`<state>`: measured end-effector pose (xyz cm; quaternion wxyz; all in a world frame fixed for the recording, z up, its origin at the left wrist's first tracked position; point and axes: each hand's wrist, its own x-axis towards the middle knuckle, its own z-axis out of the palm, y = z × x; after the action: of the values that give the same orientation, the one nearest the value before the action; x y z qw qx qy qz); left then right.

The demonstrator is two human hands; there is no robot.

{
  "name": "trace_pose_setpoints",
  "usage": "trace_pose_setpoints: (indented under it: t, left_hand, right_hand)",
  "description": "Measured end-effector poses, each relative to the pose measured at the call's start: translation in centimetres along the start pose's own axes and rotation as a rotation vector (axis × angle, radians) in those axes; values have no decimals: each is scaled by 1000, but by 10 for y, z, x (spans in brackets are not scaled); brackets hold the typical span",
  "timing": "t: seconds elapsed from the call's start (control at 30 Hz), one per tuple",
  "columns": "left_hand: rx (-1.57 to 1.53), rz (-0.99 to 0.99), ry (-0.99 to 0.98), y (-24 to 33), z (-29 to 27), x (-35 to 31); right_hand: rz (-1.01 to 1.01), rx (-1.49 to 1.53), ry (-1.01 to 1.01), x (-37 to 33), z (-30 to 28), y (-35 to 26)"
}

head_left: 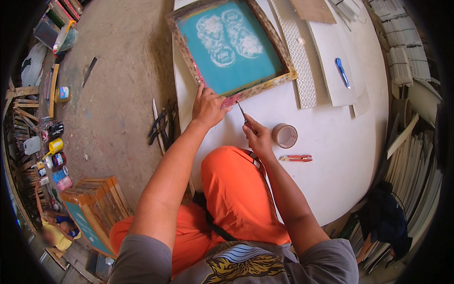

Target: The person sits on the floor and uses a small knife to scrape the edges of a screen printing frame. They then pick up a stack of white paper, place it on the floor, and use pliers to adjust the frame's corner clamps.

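A wooden screen printing frame [267, 86] with teal mesh and two pale printed shapes lies at a slant on the white tabletop [326, 189]. My left hand [208, 106] grips its near left corner, where the wood is stained pink. In my right hand [258, 136] is a thin, dark, pointed tool [241, 110]; its exact kind I cannot make out. The tool's tip meets the pink-stained near rail, close to my left fingers. Right of that hand sit a roll of brown tape [275, 134] and a red utility knife [296, 158].
A blue utility knife [342, 73] rests on white sheets at the right, beside a textured strip [300, 66]. Black-handled tools [158, 128] lie off the table's left edge. Stacked frames [94, 199] and paint jars [56, 146] stand left. Other people appear at both lower corners.
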<state>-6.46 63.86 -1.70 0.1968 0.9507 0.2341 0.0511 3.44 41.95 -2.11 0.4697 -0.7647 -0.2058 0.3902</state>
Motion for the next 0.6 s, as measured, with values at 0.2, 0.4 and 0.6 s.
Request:
trace_pose_setpoints:
  t: [0.2,0.4,0.6]
  left_hand:
    - [-1,-5,-23,1,-3,0]
    - [13,24,-52,-4,-7,0]
    - [57,30,0,-15,-19,-22]
  right_hand:
    - [-280,-75,72,12,1,17]
    - [535,1193,-311,3,-15,-10]
    - [-99,-61,20,-16,1,-29]
